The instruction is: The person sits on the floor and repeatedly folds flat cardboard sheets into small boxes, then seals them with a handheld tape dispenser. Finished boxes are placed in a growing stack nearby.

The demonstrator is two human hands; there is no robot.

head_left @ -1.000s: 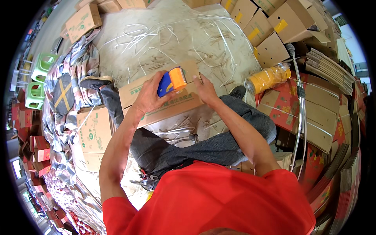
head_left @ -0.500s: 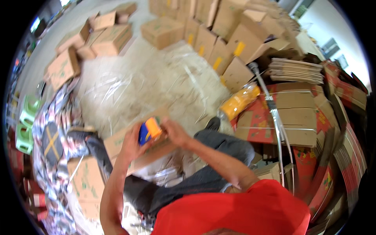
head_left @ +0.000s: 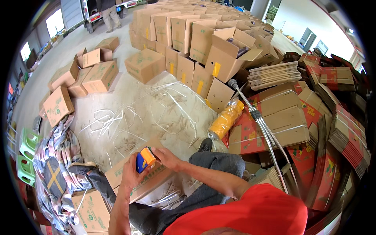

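A blue tape dispenser [head_left: 140, 163] carrying a roll of orange-yellow tape [head_left: 148, 156] is held over a cardboard box between my knees. My left hand [head_left: 131, 173] is wrapped round the dispenser from the left and below. From the right, my right hand [head_left: 167, 159] has its bent fingers closed at the tape's edge; their tips are partly hidden. Beneath both hands lies the brown box [head_left: 147, 187], its far flap [head_left: 154, 145] standing past the dispenser.
Filled open cartons [head_left: 199, 39] stand stacked ahead. A plastic-wrapped stack of yellow tape rolls [head_left: 227, 119] and metal poles [head_left: 270, 141] lie to the right, beside flattened red cartons [head_left: 250, 131]. Loose boxes [head_left: 100, 76] and green stools [head_left: 26, 170] are on the left; white straps [head_left: 103, 121] litter the floor.
The view has tilted up, bringing a vehicle and a standing person into sight. The dispenser has turned slightly in my hands, which keep their places on it.
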